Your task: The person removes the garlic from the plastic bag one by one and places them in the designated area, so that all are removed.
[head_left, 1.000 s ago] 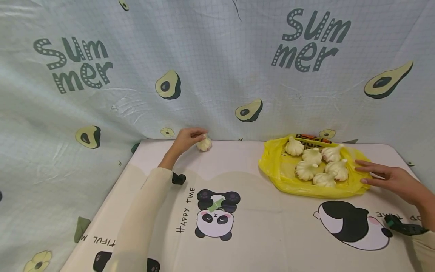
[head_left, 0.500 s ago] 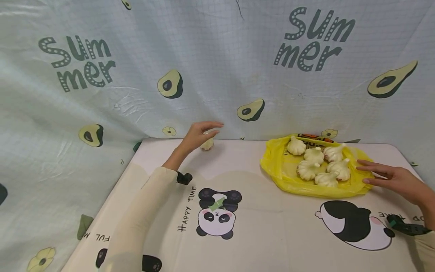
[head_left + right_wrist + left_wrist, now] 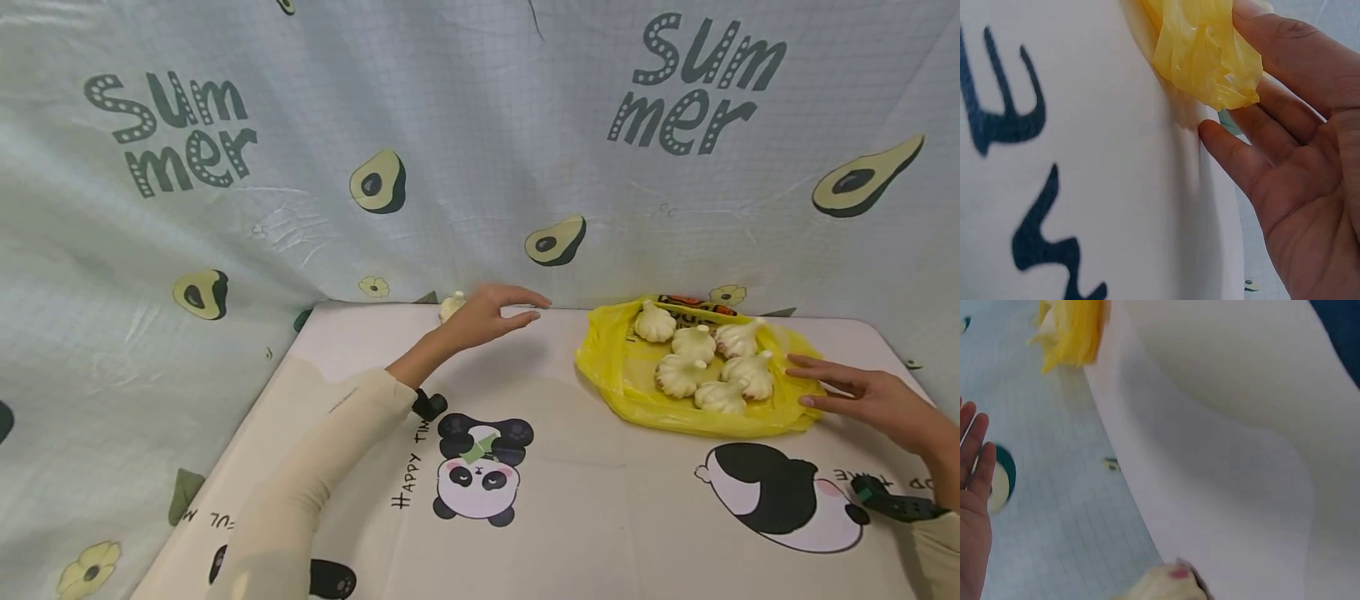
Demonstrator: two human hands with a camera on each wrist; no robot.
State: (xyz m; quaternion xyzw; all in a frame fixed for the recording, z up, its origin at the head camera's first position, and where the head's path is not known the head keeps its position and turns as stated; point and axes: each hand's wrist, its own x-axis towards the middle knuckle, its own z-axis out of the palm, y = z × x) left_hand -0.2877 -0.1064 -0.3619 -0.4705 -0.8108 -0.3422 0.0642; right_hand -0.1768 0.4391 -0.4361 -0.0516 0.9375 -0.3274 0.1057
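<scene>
My left hand (image 3: 491, 317) hovers above the back of the table with its fingers extended and nothing in them. Just behind its wrist a single garlic bulb (image 3: 452, 306) sits at the table's back edge, partly hidden by the hand. In the left wrist view that bulb (image 3: 1169, 584) shows at the bottom. On the right lies a yellow plastic bag (image 3: 615, 392), its mouth spread wide, with several garlic bulbs (image 3: 678, 375) on it. My right hand (image 3: 873, 400) rests at the bag's right side, fingers loosely spread against the yellow plastic (image 3: 1210, 56).
The table (image 3: 555, 533) wears a pale cloth printed with pandas and lettering. A curtain (image 3: 465, 150) with avocado prints hangs right behind the back edge and along the left. Both wrists carry black straps.
The left hand has let go of the garlic bulb at the back edge and moved right, toward the bag. The right hand stays by the bag. The view has shifted slightly.
</scene>
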